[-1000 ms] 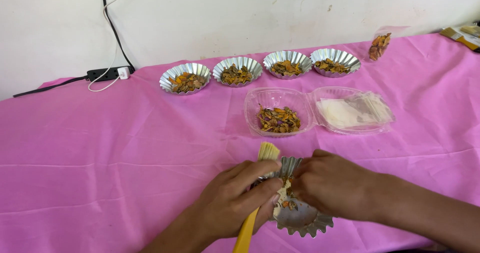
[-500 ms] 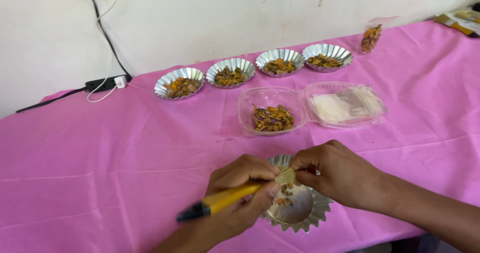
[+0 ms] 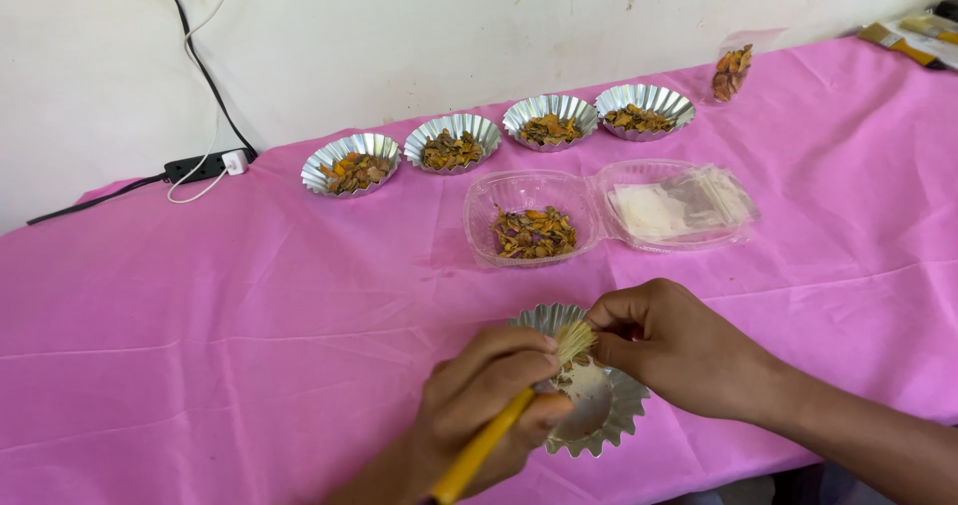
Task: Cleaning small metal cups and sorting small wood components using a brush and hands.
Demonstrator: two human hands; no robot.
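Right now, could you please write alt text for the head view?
A left hand holds a yellow-handled brush over a fluted foil cup that the right hand steadies on a pink tablecloth; four filled foil cups line the wall.

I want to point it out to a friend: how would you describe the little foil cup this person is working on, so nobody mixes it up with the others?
Start at the pink tablecloth and come to its near edge, below the clear hinged box. The fluted foil cup sits there between the left hand and right hand, under a yellow-handled brush. Unlike the four filled foil cups along the wall, it is nearly empty.
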